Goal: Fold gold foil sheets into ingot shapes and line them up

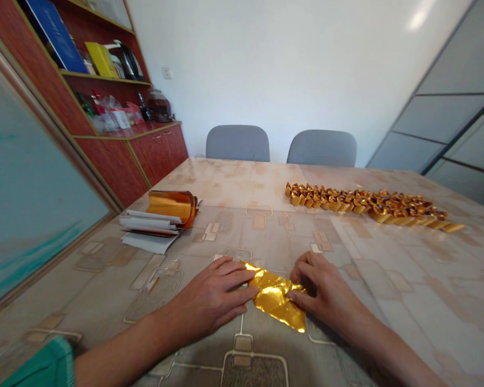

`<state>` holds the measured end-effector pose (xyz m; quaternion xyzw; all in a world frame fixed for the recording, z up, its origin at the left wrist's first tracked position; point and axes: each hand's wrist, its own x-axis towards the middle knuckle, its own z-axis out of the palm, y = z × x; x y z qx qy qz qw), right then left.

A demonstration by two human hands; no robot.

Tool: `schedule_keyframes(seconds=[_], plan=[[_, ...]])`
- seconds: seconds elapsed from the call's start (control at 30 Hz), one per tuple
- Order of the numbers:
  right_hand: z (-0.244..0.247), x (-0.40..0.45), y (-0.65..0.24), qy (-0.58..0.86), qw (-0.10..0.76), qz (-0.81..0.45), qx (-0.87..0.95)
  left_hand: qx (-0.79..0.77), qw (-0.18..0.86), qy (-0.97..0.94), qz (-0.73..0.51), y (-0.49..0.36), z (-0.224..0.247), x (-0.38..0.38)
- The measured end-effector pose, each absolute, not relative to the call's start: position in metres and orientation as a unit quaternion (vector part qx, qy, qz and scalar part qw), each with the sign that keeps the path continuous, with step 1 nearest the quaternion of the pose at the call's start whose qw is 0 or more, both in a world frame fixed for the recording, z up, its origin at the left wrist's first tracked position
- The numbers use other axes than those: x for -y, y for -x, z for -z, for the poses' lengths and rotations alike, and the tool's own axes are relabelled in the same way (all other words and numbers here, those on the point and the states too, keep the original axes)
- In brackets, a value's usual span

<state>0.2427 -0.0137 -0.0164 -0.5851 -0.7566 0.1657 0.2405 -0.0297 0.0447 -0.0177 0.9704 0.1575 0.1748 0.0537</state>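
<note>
Both hands [215, 293] [326, 287] grasp gold foil [277, 301] with their fingers [241, 278]; the cabinet [159, 153] holds a kettle [129, 62].

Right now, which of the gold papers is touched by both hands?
The bright, creased piece nearest the camera; the curled stack, left, and folded pieces, farther right, lie untouched.

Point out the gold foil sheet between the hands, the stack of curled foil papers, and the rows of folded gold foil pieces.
Gold foil sheet [277, 302]: head view, on its crinkled middle.
Curled foil papers [167, 204]: head view, on the gold inner face.
Folded gold foil pieces [357, 203]: head view, mid-row.
</note>
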Motion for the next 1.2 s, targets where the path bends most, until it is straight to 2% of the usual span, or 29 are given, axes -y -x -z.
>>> schedule_keyframes(seconds=[0.3, 0.6, 0.77, 0.93, 1.2], plan=[[0.012, 0.026, -0.225, 0.536, 0.288, -0.352, 0.711, -0.185, 0.105, -0.955, -0.207, 0.024, 0.021, -0.041], [-0.016, 0.033, -0.238, 0.439, 0.221, -0.359, 0.793, -0.203, 0.134, -0.952, -0.186, 0.028, 0.027, -0.046], [-0.009, 0.030, -0.233, 0.397, 0.225, -0.302, 0.837, -0.203, 0.161, -0.946, -0.194, 0.029, 0.026, -0.046], [0.004, 0.023, -0.216, 0.401, 0.216, -0.185, 0.871, -0.181, 0.173, -0.950, -0.187, 0.027, 0.024, -0.049], [0.008, 0.023, -0.202, 0.351, 0.244, -0.082, 0.900, -0.146, 0.140, -0.958, -0.204, 0.020, 0.020, -0.054]])
